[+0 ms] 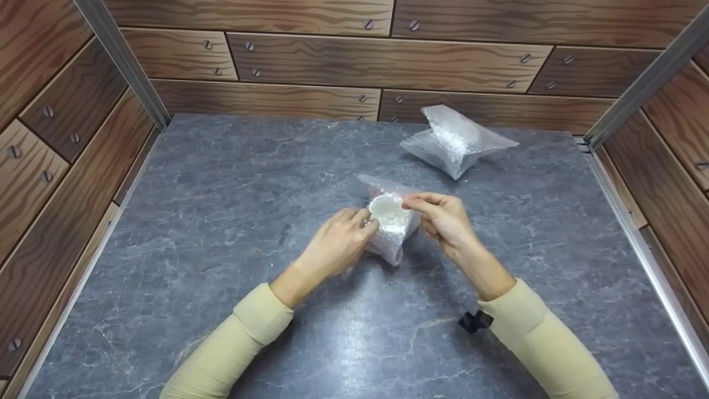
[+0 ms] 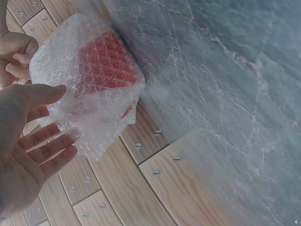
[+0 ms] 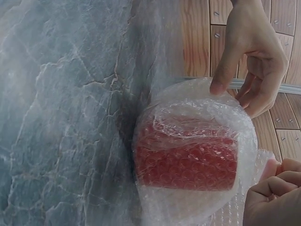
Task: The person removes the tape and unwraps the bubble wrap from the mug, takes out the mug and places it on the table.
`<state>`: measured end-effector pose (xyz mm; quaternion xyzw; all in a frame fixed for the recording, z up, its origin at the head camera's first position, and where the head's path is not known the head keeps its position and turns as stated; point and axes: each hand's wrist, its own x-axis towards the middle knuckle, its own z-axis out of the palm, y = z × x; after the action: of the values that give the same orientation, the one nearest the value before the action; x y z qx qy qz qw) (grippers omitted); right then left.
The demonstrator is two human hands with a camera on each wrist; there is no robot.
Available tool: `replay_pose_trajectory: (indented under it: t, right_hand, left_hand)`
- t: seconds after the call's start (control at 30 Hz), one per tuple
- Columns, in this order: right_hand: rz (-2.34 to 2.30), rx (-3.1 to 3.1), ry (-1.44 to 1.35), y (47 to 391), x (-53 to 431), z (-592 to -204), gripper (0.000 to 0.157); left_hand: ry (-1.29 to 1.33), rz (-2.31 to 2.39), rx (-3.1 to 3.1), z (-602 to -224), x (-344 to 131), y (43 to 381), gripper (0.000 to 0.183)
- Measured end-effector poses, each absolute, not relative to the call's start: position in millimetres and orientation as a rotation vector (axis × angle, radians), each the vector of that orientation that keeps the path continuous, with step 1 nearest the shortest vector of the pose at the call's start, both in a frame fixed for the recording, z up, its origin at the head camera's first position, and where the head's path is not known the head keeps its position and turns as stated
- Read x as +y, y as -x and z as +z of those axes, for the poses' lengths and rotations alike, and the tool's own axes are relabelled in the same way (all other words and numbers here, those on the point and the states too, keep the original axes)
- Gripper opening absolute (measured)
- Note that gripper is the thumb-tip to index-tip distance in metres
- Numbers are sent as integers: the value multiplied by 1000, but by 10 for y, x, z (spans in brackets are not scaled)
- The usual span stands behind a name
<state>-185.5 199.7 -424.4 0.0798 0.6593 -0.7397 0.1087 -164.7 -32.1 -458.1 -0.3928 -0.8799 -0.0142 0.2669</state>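
A bubble-wrapped bundle sits on the table between both hands, with a pale round top showing in the head view. Through the clear bubble wrap a red thing shows; its kind is hidden. In the right wrist view the red part looks like a broad band. My left hand holds the bundle's left side, thumb and fingers on the wrap. My right hand pinches the wrap at the upper right with thumb and forefinger, the other fingers curled.
Another bubble-wrap bundle lies farther back on the right, its ends sticking out in points. The grey marbled table is bounded by wood-patterned walls and metal rails. A small black object is by the right cuff.
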Motion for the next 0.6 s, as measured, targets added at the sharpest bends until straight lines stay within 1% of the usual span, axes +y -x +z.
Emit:
replay_pose_trajectory:
  t: [0.23, 0.3, 0.47, 0.6]
  right_hand:
    - [-2165, 1971, -276, 1892, 2042, -4289, 5]
    - [-2162, 1989, -286, 1899, 2060, -4293, 5]
    - [-2151, 2042, -292, 1907, 2094, -4300, 11]
    - [-2168, 2052, -300, 1913, 2098, -4301, 11]
  left_hand:
    - [1062, -48, -2393, -4583, -322, 1643, 17]
    - [1061, -50, -2394, -4583, -320, 1644, 16]
    - [1057, -52, -2400, -4574, -317, 1644, 15]
    - [1053, -52, -2400, -4565, -316, 1642, 15]
